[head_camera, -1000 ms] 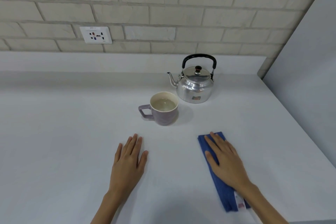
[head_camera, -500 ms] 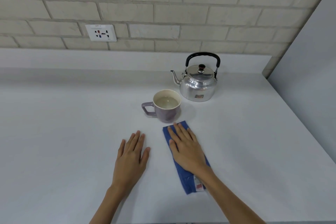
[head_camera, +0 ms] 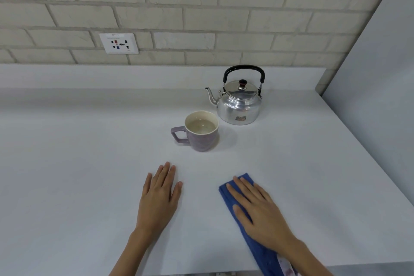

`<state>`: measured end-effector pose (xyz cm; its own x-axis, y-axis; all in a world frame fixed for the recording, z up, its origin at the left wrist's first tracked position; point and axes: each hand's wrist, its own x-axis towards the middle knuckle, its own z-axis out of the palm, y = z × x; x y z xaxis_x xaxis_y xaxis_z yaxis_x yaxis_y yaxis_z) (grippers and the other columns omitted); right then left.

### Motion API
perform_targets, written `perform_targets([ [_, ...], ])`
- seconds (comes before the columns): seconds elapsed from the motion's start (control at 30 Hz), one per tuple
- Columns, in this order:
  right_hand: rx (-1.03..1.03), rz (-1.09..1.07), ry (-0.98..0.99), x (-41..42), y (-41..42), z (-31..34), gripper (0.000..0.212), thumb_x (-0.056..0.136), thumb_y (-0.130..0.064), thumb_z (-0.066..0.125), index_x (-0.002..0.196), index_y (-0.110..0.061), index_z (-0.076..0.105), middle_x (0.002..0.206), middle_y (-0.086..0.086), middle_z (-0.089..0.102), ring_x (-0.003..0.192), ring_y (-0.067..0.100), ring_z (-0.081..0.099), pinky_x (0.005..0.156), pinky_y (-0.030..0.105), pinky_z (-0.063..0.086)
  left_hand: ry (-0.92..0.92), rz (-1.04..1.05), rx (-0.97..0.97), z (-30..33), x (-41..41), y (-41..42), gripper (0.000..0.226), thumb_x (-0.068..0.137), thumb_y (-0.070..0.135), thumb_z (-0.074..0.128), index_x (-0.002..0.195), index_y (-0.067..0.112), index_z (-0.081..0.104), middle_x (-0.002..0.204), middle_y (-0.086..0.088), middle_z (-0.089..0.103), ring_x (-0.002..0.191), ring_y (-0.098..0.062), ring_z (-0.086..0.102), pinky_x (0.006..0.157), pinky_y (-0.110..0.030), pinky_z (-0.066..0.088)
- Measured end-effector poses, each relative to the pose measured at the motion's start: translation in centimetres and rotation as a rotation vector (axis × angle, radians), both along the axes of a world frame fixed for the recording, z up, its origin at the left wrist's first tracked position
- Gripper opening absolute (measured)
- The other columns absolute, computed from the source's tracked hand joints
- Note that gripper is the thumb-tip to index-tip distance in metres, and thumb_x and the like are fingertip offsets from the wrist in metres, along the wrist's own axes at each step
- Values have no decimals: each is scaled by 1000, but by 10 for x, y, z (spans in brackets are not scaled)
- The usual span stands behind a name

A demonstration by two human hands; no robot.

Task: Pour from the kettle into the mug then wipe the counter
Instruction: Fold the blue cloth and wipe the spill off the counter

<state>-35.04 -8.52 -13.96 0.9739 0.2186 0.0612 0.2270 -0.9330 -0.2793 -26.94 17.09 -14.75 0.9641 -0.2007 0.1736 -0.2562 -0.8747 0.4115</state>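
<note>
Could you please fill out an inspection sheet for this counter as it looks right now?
Surface: white counter, no spill visible.
Job's things: kettle upright, lid on, spout toward the left; mug in front of it, apart from it, holding liquid, handle to the left; blue cloth folded flat near the front edge.
Clutter: nothing seen.
Hands: left hand flat on the counter, empty; right hand pressed flat on the cloth, fingers straight.
Cables: nothing seen.
Surroundings: brick wall with a socket, nothing plugged in; plain panel on the right.
</note>
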Motion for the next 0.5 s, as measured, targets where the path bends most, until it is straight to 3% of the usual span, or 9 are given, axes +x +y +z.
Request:
perform_targets([
  [0.3, -30, -90, -32, 80, 56, -5, 51, 100, -37, 24, 150, -24, 17, 160, -3, 13, 147, 11, 5, 115, 28, -7, 13, -14, -76, 3, -2, 2, 52, 96, 37, 39, 143, 16, 33, 154, -1, 28, 144, -13, 18, 120, -32, 6],
  [0.5, -27, 8, -75, 87, 115, -8, 52, 100, -36, 24, 149, -19, 22, 158, 4, 19, 146, 17, 12, 117, 34, -2, 15, 3, -274, 3, -1, 7, 38, 98, 22, 39, 134, 12, 48, 144, -4, 45, 137, -13, 34, 118, -30, 13],
])
